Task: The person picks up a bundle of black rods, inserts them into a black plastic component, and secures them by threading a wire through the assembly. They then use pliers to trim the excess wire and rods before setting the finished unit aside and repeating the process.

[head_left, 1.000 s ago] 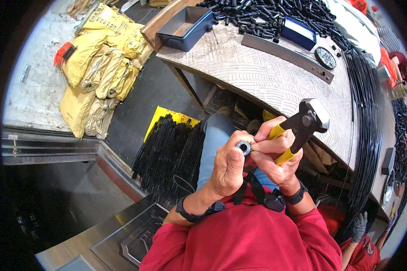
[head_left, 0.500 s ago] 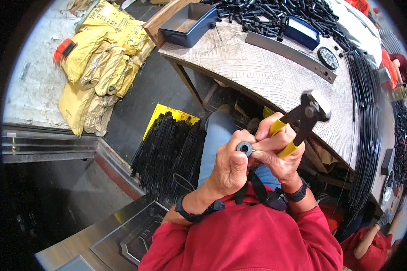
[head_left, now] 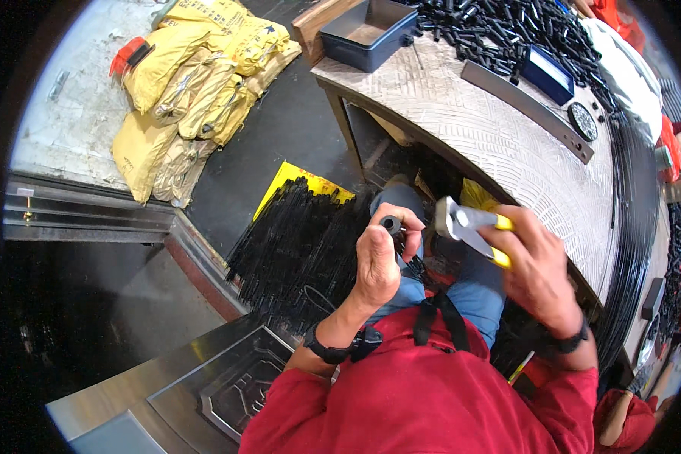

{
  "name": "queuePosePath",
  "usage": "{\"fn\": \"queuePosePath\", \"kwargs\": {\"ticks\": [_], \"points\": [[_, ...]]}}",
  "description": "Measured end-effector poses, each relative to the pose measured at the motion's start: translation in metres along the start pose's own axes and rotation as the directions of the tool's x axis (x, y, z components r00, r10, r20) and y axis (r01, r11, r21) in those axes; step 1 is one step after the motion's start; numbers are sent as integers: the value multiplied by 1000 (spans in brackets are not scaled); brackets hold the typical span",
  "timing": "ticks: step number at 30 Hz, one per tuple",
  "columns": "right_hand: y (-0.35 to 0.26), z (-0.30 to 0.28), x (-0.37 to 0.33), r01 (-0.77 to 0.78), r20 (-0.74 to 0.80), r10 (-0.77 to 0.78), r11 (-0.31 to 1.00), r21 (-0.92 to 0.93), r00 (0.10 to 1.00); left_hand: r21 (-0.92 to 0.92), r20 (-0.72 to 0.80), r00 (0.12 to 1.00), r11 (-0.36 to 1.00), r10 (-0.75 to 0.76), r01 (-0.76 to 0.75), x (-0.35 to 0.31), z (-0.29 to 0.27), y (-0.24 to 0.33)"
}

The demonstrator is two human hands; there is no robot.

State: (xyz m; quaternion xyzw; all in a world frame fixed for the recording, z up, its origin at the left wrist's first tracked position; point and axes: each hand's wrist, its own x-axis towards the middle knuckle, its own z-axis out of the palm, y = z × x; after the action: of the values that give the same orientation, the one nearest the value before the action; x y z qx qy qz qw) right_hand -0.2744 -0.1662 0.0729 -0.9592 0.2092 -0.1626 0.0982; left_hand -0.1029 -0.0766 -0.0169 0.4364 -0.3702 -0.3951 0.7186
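Note:
Between the thumb and curled fingers of my left hand (head_left: 376, 265) is a small black tube (head_left: 390, 224), its round open end facing up. Just to the right, my right hand (head_left: 539, 268) grips a pair of end-cutting pincers (head_left: 473, 225) by the yellow handles. The steel jaws point left toward the tube and stand apart from it. Below my left hand, a large bundle of thin black rods (head_left: 287, 238) leans on a yellow sheet (head_left: 280, 181).
The worktable (head_left: 507, 163) bears a dark blue box (head_left: 368, 38), a heap of black tubes (head_left: 492, 30), a metal bar (head_left: 526, 110), a small blue tray (head_left: 548, 74), a round dial (head_left: 583, 121) and long black wires (head_left: 629, 204). Yellow sacks (head_left: 197, 83) lie at left. A co-worker's red sleeve (head_left: 632, 420) shows lower right.
My hands have come apart. The right hand has drawn away rightward and the pincers have swung from pointing up to pointing left. My left hand still holds the tube, slightly further left.

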Motion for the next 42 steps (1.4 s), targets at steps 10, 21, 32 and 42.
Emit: {"fn": "queuePosePath", "kwargs": {"ticks": [10, 21, 32, 42], "points": [[-3, -2, 2, 114, 226, -69, 975, -191, 972, 187, 40, 999, 982, 15, -22, -2, 6, 7], [-12, -19, 9, 121, 125, -59, 812, -570, 990, 142, 58, 998, 990, -23, 14, -3, 14, 12], [-5, -37, 14, 301, 316, -149, 801, -517, 937, 274, 64, 997, 960, 51, -67, -7, 22, 17], [13, -21, 0, 69, 352, -152, 969, 238, 923, 48, 235, 971, 998, -55, 45, -1, 5, 7]]}}
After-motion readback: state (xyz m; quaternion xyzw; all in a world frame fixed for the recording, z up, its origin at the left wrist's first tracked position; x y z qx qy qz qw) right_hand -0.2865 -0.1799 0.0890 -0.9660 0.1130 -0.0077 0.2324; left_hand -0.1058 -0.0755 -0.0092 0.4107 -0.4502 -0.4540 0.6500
